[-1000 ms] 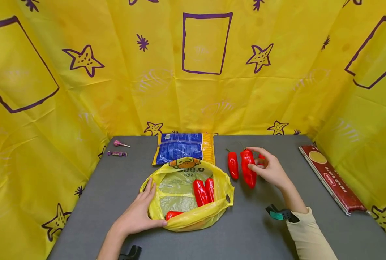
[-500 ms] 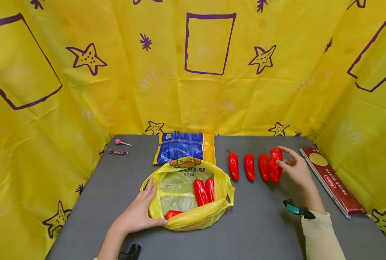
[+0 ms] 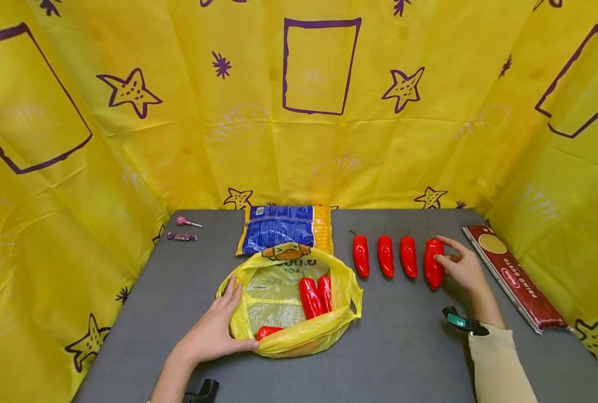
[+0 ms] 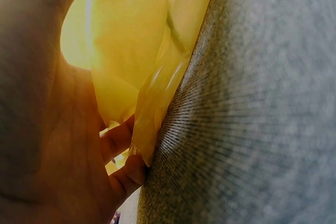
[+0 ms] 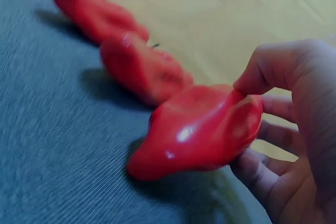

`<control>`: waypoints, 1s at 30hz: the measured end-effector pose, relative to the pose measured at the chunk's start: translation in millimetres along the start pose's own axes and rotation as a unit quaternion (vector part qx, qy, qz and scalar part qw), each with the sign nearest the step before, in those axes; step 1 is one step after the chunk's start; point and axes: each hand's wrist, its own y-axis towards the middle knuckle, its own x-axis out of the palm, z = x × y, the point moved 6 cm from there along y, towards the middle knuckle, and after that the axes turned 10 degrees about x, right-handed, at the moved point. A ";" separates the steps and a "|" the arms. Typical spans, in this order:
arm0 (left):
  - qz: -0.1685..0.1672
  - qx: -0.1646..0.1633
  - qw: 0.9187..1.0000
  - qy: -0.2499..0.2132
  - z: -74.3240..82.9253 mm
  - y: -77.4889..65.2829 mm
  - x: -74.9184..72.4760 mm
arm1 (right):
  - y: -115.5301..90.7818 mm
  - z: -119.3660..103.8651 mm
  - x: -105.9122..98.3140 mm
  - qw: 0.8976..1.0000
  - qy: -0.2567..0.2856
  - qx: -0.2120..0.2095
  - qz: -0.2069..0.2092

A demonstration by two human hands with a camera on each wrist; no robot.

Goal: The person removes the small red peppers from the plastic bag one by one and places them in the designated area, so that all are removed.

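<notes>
My right hand (image 3: 462,270) pinches a glossy red chili pepper (image 3: 434,266) between thumb and fingers, at the right end of a row. In the right wrist view the pepper's (image 5: 197,132) tip meets the grey tabletop. To its left lie more red peppers, the closest one (image 3: 408,257) slightly apart. My left hand (image 3: 218,324) holds the left rim of a yellow plastic bag (image 3: 304,338), thumb at the front edge. Inside the bag show red peppers (image 3: 311,298), one partly covered by the front rim. The left wrist view shows fingers against the thin yellow plastic (image 4: 131,40).
Behind the bag lies a blue and yellow packet (image 3: 279,229). A long dark red packet (image 3: 513,277) lies at the right. A pink lollipop (image 3: 182,221) and a purple wrapped candy (image 3: 182,237) sit at the back left. Yellow cloth walls (image 3: 203,151) enclose the grey table (image 3: 379,358).
My right hand has carried the red pepper to the right, past the others, and lowered it at the row's right end. The left hand and the bag stay put.
</notes>
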 end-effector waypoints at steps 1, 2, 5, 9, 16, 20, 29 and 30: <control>0.000 -0.002 1.000 -0.001 -0.7 -0.3 0.6 | 1.3 2.3 1.9 1.000 -0.006 0.002 -0.001; 0.000 -0.005 1.000 -0.002 -1.0 -0.7 1.1 | 2.6 4.3 3.5 1.000 -0.011 0.005 -0.003; 0.000 -0.006 1.000 -0.003 -1.4 -0.9 1.8 | 6.5 9.3 6.2 1.000 -0.021 0.013 -0.006; 0.004 0.005 1.000 0.001 -0.2 -0.1 0.9 | 13.8 13.6 5.5 0.999 -0.027 0.025 -0.011; -0.001 -0.001 1.000 -0.004 -0.5 -0.1 1.1 | 28.6 17.2 3.6 0.998 -0.040 0.030 -0.037; -0.003 -0.006 1.000 -0.008 -1.2 -0.1 2.4 | 35.6 17.6 2.3 0.996 -0.070 0.028 -0.056; 0.000 -0.004 1.000 -0.001 -2.1 1.1 2.4 | 39.7 15.0 -0.2 0.992 -0.082 0.011 -0.095; -0.001 -0.006 1.000 -0.002 -2.3 1.2 2.6 | 39.8 15.3 -0.3 0.992 -0.083 0.009 -0.097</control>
